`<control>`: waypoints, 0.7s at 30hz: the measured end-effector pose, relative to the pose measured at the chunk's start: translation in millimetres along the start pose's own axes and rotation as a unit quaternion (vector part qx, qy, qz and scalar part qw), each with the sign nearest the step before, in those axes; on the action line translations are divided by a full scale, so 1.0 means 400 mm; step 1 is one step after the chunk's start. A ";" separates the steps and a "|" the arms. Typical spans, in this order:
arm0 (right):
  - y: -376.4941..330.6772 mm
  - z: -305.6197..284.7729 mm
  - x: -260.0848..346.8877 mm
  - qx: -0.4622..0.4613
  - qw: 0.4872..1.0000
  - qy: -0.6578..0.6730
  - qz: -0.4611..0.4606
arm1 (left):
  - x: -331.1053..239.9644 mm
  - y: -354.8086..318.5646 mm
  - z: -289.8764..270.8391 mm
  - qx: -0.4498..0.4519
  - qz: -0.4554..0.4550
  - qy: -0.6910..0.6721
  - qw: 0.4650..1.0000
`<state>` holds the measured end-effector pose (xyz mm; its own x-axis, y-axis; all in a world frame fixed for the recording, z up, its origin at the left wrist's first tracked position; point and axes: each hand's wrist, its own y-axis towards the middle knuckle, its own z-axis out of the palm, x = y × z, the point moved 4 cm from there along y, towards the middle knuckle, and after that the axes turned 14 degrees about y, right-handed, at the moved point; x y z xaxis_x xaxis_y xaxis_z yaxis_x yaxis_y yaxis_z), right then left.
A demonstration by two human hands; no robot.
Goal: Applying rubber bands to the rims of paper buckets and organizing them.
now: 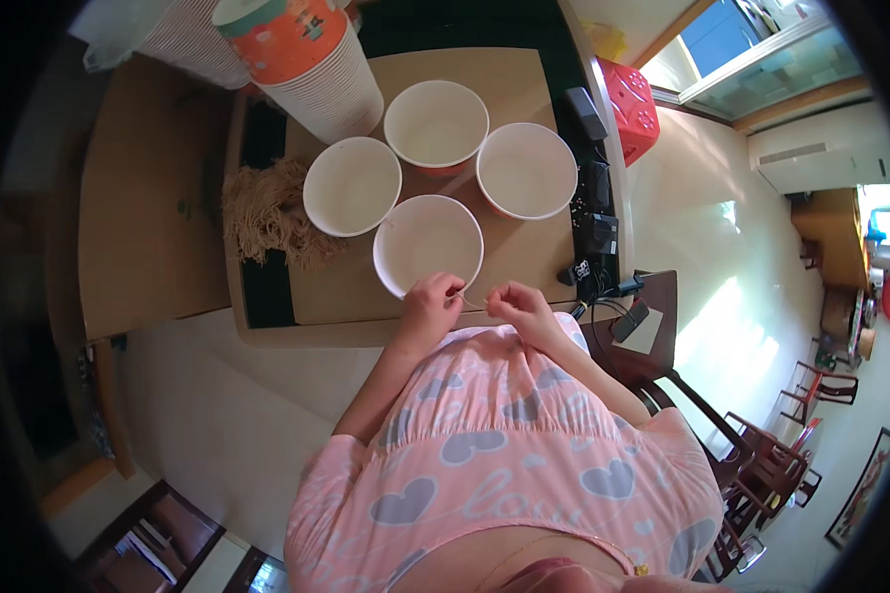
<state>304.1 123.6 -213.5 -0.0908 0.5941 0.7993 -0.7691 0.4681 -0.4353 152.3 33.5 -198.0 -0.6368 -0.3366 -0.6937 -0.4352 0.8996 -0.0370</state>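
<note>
Close to the table's front edge, my left hand [430, 312] and my right hand [526, 315] are each closed in a pinch. A thin tan strand of string [473, 301] runs between their fingertips; its ends are too small to follow. Just beyond my left hand stands a white paper tub [428, 247], upright and open at the top. Behind it are more such tubs: one at the left [353, 187], one at the back [436, 124] and one at the right [527, 171]. A loose bundle of tan string [279, 212] lies left of them.
A tall stack of nested paper tubs [311, 69] leans at the back left, with another stack [190, 44] beside it. Black power adapters and cables [598, 234] line the table's right edge. Beyond are a red plastic stool [629, 111] and a dark wooden chair [660, 336]. A large cardboard box [148, 208] stands left.
</note>
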 end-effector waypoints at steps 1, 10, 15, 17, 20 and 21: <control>0.013 -0.003 -0.001 -0.005 1.000 0.005 -0.004 | -0.010 0.006 -0.008 0.005 0.006 0.002 1.000; 0.073 0.033 0.039 -0.010 0.999 -0.042 -0.023 | -0.038 0.016 -0.050 -0.012 -0.022 -0.052 0.998; 0.077 0.027 0.031 -0.007 0.997 -0.082 -0.011 | -0.039 0.011 -0.043 0.004 -0.013 -0.045 0.999; 0.080 0.022 0.018 -0.008 0.997 -0.082 -0.010 | -0.041 0.009 -0.043 0.008 -0.013 -0.043 0.999; 0.077 0.028 0.026 -0.009 0.997 -0.077 0.001 | -0.041 0.006 -0.042 0.015 -0.013 -0.040 0.999; 0.076 0.029 0.029 -0.010 0.997 -0.070 0.011 | -0.042 0.006 -0.041 0.020 -0.010 -0.039 0.999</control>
<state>272.5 137.1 -212.5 -0.1960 0.5070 0.8394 -0.7529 0.4707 -0.4601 151.7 36.8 -174.8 -0.5759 -0.3335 -0.7464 -0.4206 0.9038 -0.0792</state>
